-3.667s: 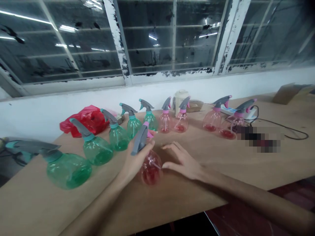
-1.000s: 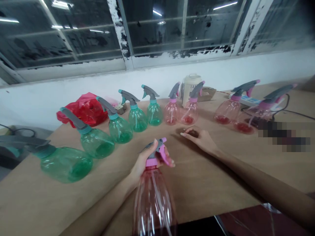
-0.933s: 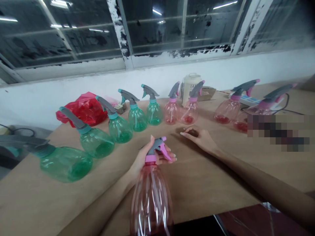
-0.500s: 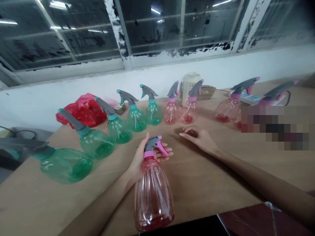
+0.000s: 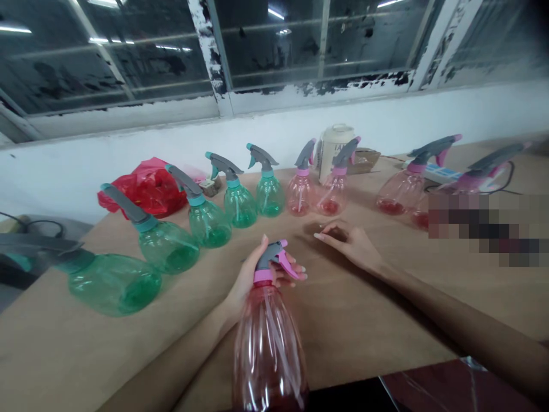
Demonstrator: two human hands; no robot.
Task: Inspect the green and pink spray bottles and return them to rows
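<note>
Head view, and here's the left hand, thumb and palm wrapped round the gray-and-pink head of the held pink bottle; its long axis runs from that grip back toward the wearer, base cropped off. Lovely glossy body: see-through, ribbed, bulging, pale tube inside. Right of this bottle and farther from its neck, the right hand sits loosely curled, released, nothing visible in it. Well right of it, another rounded pink bottle, red at its bottom.

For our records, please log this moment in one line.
left hand: holds pink spray bottle | right hand: curled, no object visible | on table: green spray bottles, red plastic
</note>
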